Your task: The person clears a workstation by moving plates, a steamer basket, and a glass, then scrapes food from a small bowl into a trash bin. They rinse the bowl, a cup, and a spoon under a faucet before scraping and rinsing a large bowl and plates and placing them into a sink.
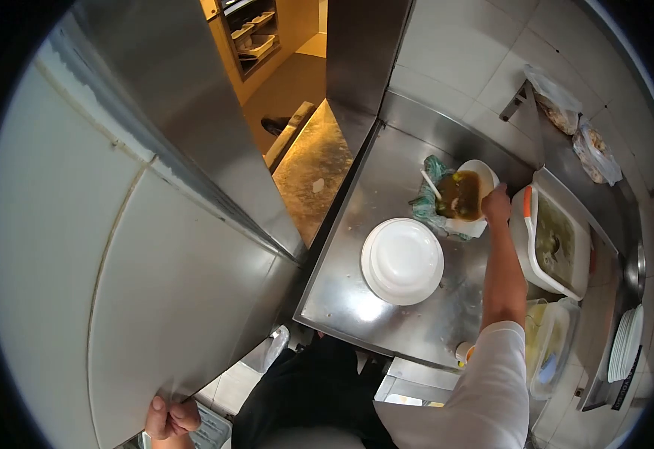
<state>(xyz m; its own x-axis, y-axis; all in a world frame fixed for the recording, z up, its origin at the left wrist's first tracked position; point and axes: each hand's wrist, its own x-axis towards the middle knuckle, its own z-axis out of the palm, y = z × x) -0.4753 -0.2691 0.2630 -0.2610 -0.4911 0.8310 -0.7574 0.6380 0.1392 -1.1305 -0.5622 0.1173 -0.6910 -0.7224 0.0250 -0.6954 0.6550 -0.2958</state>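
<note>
My right hand (pixel 496 206) is closed on the near right rim of a white bowl (pixel 487 173), which holds brown liquid with green pieces. Under and beside the bowl lies crumpled green plastic (pixel 433 213). A white handle (pixel 431 184), perhaps of a spoon, leans over the bowl's left side. To the lower left, a stack of white plates (pixel 403 260) rests on the steel counter (pixel 342 303). Far down on the left, my left hand (pixel 171 419) has its fingers curled at the edge of a smooth pale panel (pixel 170 299).
A white tub (pixel 525 243) of murky liquid with an orange clip stands at right, above a clear plastic container (pixel 544 382). Bags (pixel 596 153) and upright plates (pixel 626 344) occupy the wall shelf. A gap between metal panels opens onto a floor (pixel 312 176).
</note>
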